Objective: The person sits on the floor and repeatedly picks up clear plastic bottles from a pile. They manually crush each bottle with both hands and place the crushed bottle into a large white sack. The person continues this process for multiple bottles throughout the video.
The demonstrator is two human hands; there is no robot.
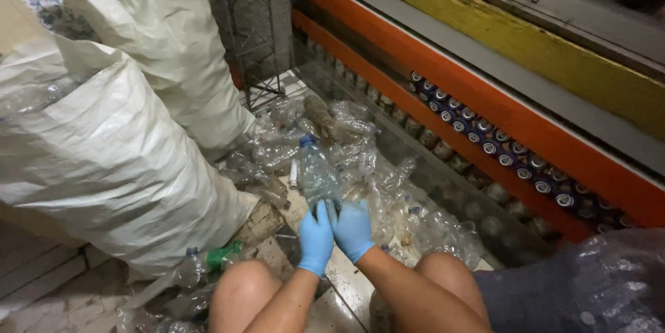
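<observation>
**Two gloved hands close around a clear bottle over the heap**

Down we look past two bare knees, and both forearms run forward and inward from the bottom of the view, meeting in the middle. The left hand [316,238], in a light blue glove, has its fingers pointing up and away, curled round the lower end of a clear plastic bottle [317,172]. The right hand [352,230], gloved the same, sits just beside it, thumb edge against the left, fingers wrapped on that same lower end from the other side. So both hands are pressed side by side and gripping, wrists slightly bent, elbows out near the knees.

The bottle stands nearly upright in that double grip, blue cap [307,140] at the top, tilted a touch to the left. It hangs above a pile of crushed clear bottles [360,160] that spreads across the tiled floor [343,284] from the hands toward the far wall.

On the left, two big white woven sacks [111,153] bulge, the nearer one touching the edge of the pile. Below it lies a flattened bottle with a green cap end [223,255], close to the left knee. On the right runs a long orange-framed glass-fronted cabinet [485,108], with rows of blue cans [485,142] seen through the pane. At bottom right, a clear plastic bag [609,284] full of more bottles sits against the right thigh.
</observation>
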